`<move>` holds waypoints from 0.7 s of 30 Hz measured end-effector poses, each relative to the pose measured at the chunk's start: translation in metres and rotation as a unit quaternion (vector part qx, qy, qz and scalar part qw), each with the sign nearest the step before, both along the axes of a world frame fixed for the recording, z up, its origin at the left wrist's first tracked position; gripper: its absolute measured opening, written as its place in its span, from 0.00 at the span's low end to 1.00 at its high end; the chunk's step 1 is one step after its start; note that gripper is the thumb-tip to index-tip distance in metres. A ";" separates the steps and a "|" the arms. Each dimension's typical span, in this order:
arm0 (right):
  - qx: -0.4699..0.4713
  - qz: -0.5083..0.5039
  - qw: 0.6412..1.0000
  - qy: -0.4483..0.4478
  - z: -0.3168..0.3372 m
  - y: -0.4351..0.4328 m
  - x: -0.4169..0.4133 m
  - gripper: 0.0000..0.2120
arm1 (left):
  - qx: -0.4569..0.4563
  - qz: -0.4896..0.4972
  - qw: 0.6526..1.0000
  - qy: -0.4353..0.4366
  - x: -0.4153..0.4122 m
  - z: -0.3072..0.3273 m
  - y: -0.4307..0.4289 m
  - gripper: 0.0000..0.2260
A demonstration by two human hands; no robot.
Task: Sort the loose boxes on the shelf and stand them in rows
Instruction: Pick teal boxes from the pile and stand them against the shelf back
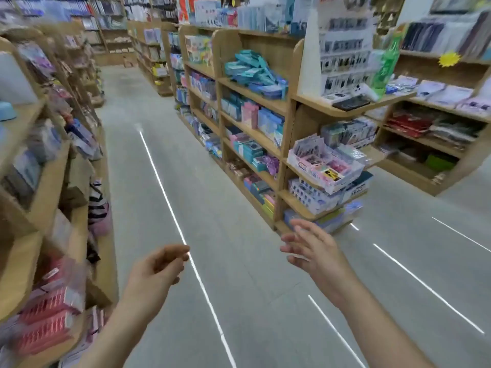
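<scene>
A jumbled heap of teal and blue boxes [256,74] lies on an upper board of the wooden shelf unit [288,107] to the right of the aisle. Below it, pink and blue boxes [252,114] stand upright. My left hand [159,266] hangs over the floor with its fingers loosely curled, holding nothing. My right hand [312,247] is stretched forward with straight, spread fingers, empty, low in front of the unit's end. Both hands are well short of the heap. The picture is blurred.
A grey aisle floor [164,181] runs ahead between wooden shelf rows. Packed shelves [47,181] line the left side close by. The unit's end holds a display tray of small packs [325,166]. Another shelf row [438,134] stands at the right.
</scene>
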State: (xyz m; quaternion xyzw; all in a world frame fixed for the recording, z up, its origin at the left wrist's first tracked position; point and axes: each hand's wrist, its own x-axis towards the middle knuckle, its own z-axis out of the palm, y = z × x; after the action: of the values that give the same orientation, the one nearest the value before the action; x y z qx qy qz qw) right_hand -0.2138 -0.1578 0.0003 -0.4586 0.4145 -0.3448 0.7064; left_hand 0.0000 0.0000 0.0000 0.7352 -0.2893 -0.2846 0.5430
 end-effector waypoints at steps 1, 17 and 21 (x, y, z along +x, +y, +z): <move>0.019 -0.003 0.999 -0.028 -0.001 -0.016 0.020 0.11 | -0.011 -0.001 1.000 -0.004 0.023 -0.003 -0.016 0.11; -0.416 -0.017 0.805 0.422 0.038 -0.262 0.310 0.31 | 0.024 -0.235 0.904 -0.356 0.350 0.034 -0.317 0.13; -0.418 -0.030 0.723 0.549 0.032 -0.352 0.349 0.39 | 0.034 -0.277 0.841 -0.464 0.406 0.035 -0.426 0.15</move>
State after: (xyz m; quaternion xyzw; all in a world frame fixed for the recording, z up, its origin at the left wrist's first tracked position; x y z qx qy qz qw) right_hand 0.1348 -0.5096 0.0328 -0.8038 0.5572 -0.1919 0.0808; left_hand 0.4060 -0.4261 0.0347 0.6882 -0.6894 -0.0583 0.2184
